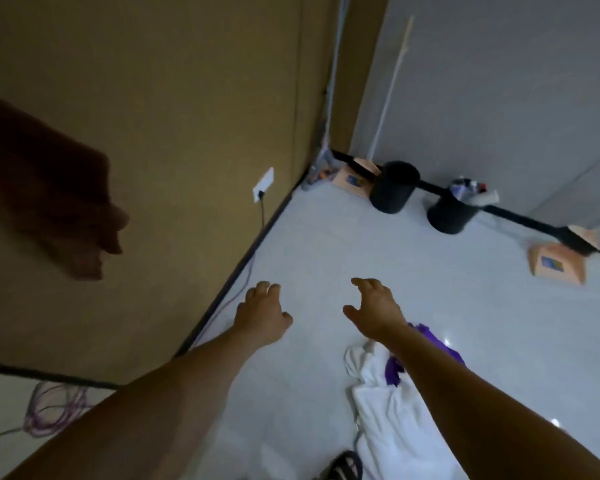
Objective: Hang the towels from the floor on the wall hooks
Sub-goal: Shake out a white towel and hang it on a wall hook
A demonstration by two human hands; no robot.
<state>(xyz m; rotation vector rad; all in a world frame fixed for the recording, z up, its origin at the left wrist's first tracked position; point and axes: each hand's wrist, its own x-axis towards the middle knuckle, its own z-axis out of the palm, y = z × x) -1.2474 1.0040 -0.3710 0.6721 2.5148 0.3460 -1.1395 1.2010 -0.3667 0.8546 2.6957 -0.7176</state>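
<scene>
A white towel [388, 410] lies crumpled on the pale floor at the lower middle, with a purple towel [433, 337] partly under and behind it. My right hand [374, 308] hovers just above and beyond the pile, fingers apart, holding nothing. My left hand [262, 311] reaches out over bare floor to the left of the pile, fingers loosely curled and empty. A dark brown towel [45, 192] hangs against the tan wall at the left. No hook shows in this view.
Two black bins [394, 192] [452, 211] stand by the far grey wall, with orange boxes [556, 265] beside them. A wall socket [263, 184] with a cable sits low on the tan wall. Coiled purple cable [54, 407] lies at the left. My sandalled foot [343, 467] is at the bottom.
</scene>
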